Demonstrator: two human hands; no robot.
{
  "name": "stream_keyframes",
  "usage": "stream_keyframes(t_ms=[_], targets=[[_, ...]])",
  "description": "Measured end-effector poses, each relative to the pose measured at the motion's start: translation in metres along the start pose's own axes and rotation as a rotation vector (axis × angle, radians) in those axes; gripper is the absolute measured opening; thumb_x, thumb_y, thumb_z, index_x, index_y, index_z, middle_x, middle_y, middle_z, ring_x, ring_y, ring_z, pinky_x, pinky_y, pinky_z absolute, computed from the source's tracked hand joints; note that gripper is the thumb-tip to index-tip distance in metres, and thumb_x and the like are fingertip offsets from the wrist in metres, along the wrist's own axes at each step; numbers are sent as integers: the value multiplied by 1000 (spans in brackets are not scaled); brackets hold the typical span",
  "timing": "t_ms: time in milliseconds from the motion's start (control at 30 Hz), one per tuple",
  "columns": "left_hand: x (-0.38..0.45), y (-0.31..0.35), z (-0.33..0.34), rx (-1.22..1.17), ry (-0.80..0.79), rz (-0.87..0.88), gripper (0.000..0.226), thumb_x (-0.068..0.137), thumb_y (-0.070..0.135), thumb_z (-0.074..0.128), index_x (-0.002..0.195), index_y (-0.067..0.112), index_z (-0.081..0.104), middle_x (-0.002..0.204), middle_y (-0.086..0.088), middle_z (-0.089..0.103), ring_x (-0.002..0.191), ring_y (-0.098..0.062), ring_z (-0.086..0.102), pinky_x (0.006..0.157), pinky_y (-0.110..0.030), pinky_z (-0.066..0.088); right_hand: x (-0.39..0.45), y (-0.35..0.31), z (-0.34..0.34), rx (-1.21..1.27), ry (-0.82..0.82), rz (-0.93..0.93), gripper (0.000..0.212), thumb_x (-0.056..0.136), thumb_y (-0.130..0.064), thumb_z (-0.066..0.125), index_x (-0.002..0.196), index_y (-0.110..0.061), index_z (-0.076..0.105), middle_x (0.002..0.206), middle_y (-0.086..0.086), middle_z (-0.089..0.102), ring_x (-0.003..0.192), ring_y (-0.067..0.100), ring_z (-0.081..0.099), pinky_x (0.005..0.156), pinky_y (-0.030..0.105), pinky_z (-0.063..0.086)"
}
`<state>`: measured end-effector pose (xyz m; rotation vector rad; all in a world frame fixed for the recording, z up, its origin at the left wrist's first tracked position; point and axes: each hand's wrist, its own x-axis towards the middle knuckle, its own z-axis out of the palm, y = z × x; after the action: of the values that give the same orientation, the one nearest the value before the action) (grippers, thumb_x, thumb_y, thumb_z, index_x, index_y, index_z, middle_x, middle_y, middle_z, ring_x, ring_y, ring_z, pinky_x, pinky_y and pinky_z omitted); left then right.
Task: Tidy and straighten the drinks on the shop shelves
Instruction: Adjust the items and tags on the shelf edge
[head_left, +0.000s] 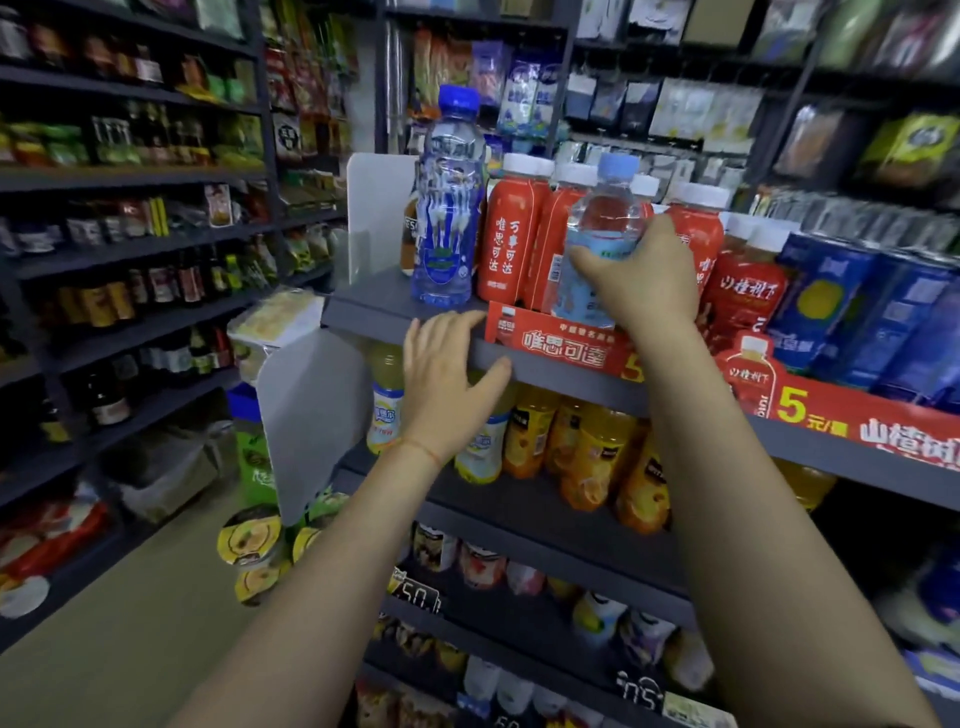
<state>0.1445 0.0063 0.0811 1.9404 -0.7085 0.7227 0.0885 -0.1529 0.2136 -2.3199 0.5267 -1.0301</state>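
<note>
My right hand (641, 283) grips a clear water bottle (597, 244) with a pale blue cap, upright at the front of the top shelf (363, 306), in front of the red drink bottles (511, 239). A taller water bottle (449, 208) with a dark blue cap stands alone at the left end of that shelf. My left hand (447, 379) rests with straight fingers on the shelf's front edge, below the tall bottle. Dark blue cartons (831, 306) and more red bottles (743, 291) fill the shelf further right.
The shelf below holds yellow and orange juice bottles (587, 447). Lower shelves carry small cups and bottles (597, 618). A white divider panel (376, 218) closes the top shelf's left end. Across the aisle (130, 623) on the left run dark shelves of sauces and snacks.
</note>
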Motion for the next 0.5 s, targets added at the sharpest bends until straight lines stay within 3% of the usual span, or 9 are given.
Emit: stream_keyframes(t_ms=[100, 200, 267, 367, 433, 500], targets=[[0, 6, -5, -95, -3, -7, 49, 83, 40, 59, 128, 22, 51, 125, 9, 53, 125, -8, 40, 122, -39, 12, -19, -6, -3, 150, 179, -229, 53, 81, -43, 73, 119, -13, 51, 105, -3, 65, 90, 16, 64, 73, 37, 54], [-2, 14, -18, -359, -9, -167, 52, 82, 40, 59, 131, 28, 51, 131, 12, 52, 126, -2, 41, 114, -34, 30, -42, -29, -20, 357, 232, -433, 52, 82, -38, 75, 121, -12, 51, 105, -11, 61, 86, -1, 59, 71, 13, 48], [-7, 24, -33, -568, 79, -270, 47, 83, 37, 59, 129, 25, 55, 129, 7, 57, 124, -7, 49, 105, -32, 42, -58, -43, -32, 477, 144, -430, 46, 82, -34, 76, 115, -14, 53, 103, -12, 63, 84, -5, 61, 70, 11, 48], [-25, 39, -55, -801, 159, -388, 26, 95, 21, 53, 118, 13, 61, 105, 1, 67, 99, -9, 65, 84, -25, 51, -87, -41, -31, 621, -180, -234, 35, 82, -29, 78, 107, -15, 57, 101, -6, 70, 85, -1, 69, 68, 17, 55], [-47, 38, -57, -897, 93, -470, 24, 97, 23, 47, 111, 13, 64, 92, -2, 69, 85, -13, 67, 73, -27, 53, -110, -21, -16, 633, -337, -119, 31, 82, -27, 78, 104, -14, 60, 95, -2, 72, 81, 8, 72, 63, 23, 57], [-79, 31, -45, -978, -27, -594, 35, 92, 35, 46, 112, 15, 66, 100, -8, 72, 92, -22, 68, 78, -42, 56, -137, 5, 1, 539, -422, -62, 30, 80, -30, 79, 99, -17, 60, 89, -1, 72, 79, 16, 71, 62, 35, 58]])
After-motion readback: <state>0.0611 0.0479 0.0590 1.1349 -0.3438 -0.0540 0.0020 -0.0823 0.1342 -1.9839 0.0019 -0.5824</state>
